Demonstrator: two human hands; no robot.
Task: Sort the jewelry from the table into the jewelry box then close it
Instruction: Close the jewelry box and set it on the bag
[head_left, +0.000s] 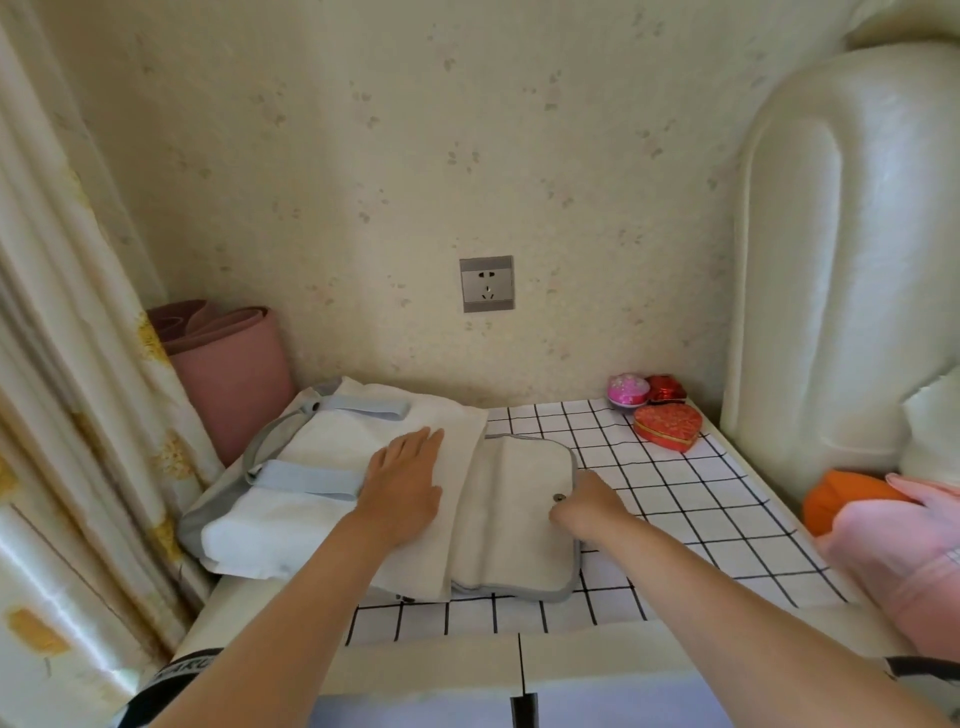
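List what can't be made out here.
Head view only:
- Grey-trimmed pouch: inside hidden by its own fabric.
- Heart box, pink round box, small red box: lids on, contents hidden.
- Right hand: fingertips curl under at the snap; grip unclear.
- Orange object: partly behind a pink shape that the right edge cuts off.
- White bag: contents hidden by its fabric and the flat left hand.

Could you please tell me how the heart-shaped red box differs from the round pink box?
The heart-shaped red box is flat and looks larger; the round pink box is domed and looks smaller. The heart-shaped red box lies nearer the person; the round pink box sits by the wall. Both look closed and stand on the table.
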